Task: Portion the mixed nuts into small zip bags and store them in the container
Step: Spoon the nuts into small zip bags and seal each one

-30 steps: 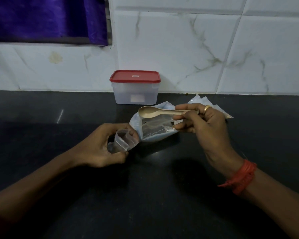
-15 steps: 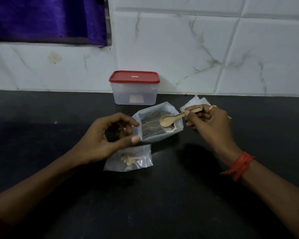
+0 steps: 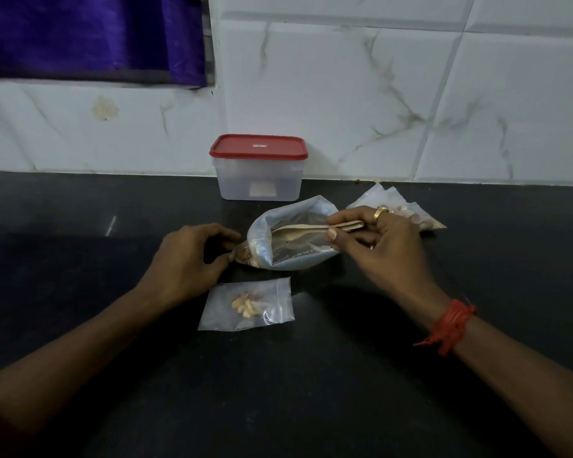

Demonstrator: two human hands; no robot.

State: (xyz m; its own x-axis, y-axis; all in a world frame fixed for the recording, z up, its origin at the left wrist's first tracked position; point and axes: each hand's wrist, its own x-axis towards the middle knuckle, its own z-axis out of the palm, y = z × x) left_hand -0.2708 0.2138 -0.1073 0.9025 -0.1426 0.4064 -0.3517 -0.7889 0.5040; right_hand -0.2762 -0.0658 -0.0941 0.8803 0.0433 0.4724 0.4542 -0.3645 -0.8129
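Left hand (image 3: 192, 259): fingers curled, thumb and fingertips pinching the left end of the large clear plastic nut pouch (image 3: 291, 256).

Near front, just below that hand: 1 small clear zip bag (image 3: 248, 305), flat on the black countertop (image 3: 80, 226), a few pale nuts inside. Cannot tell if its zip is sealed.

Back, against the tiled wall: translucent plastic container with red lid (image 3: 258, 166), lid on.

Pouch lies on its side, mouth open toward the right. Pale wooden spoon (image 3: 298, 230) has its bowl inside.

Right hand (image 3: 384, 246): fingers closed around the spoon handle. Behind it, more small bags (image 3: 394, 200) holding nuts.

Risks: the pinch holds only 1 end, so a spoon drag could slide the pouch. A tilted scoop would scatter nuts on the counter.
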